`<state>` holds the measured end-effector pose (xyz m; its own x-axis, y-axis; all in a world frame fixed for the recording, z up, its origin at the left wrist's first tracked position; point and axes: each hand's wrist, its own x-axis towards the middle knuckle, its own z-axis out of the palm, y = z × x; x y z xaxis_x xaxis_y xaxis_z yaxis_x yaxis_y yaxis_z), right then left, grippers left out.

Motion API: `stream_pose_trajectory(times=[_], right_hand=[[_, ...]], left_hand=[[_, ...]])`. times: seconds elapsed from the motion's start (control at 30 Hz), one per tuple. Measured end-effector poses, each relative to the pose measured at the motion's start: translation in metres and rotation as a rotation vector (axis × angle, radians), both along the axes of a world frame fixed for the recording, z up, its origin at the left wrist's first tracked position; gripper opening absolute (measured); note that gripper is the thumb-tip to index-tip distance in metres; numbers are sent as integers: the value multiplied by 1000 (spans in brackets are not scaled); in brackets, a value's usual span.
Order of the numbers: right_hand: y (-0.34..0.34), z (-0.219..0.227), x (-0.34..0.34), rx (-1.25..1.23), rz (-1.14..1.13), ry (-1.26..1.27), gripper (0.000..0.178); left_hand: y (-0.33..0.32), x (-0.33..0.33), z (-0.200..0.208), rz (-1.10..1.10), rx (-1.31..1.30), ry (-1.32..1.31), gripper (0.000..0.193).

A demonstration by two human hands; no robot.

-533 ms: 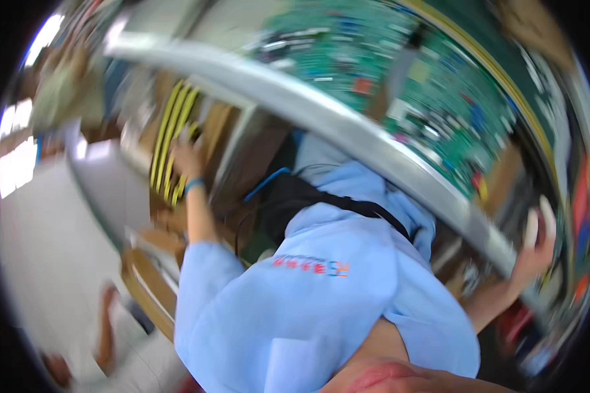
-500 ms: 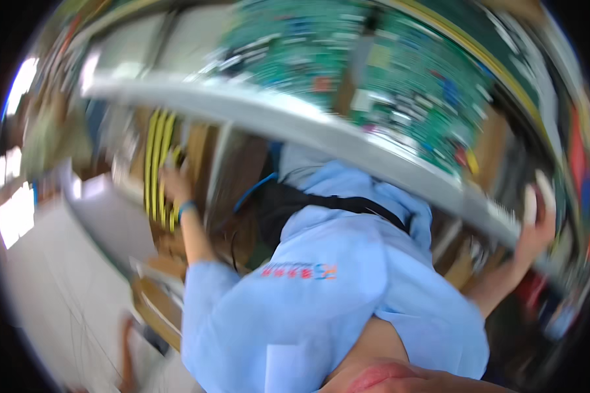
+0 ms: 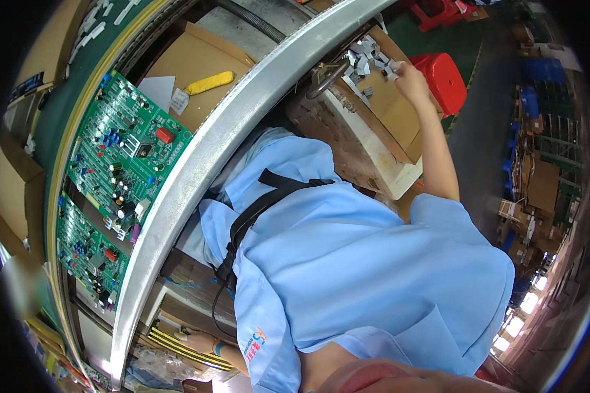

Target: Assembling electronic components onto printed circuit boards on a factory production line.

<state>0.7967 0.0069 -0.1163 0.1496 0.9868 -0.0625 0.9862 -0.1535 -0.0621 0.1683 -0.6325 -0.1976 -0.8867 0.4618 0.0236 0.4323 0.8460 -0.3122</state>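
My right hand (image 3: pixel 412 82) reaches out over an open cardboard box (image 3: pixel 400 124) at the upper right. Its pale-tipped fingers are drawn together beside a heap of small grey metal pieces (image 3: pixel 366 60); whatever they pinch is too small to make out. Far down on the left, my left hand (image 3: pixel 201 342) is at a bin with yellow and black stripes (image 3: pixel 177 347). Its fingers look bent in over the bin, and their contents cannot be made out. Two green circuit boards, a nearer one (image 3: pixel 88 252) and a larger one (image 3: pixel 128 141), lie on the line beyond a metal rail.
The curved metal rail (image 3: pixel 177 177) runs between my body and the boards. Beyond the larger board, a cardboard tray (image 3: pixel 203 52) holds a yellow-handled tool (image 3: pixel 210 82). A red stool (image 3: pixel 442 82) stands behind the parts box. Loaded shelves (image 3: pixel 550 150) line the right side.
My view and body have swung round to the right. The right hand has gone from the rail's edge to the box of metal pieces. My left hand stays at the striped bin.
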Motion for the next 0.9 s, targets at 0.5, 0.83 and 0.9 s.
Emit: stream_pose_trajectory(times=[0.5, 0.83, 0.9], right_hand=[[19, -138, 22, 55, 95, 130, 52], [22, -141, 57, 72, 174, 264, 64], [28, -150, 67, 67, 111, 293, 68]], left_hand=[[-8, 9, 35, -81, 43, -168, 44], [-11, 7, 32, 10, -47, -164, 44], [-18, 1, 33, 163, 52, -121, 44]])
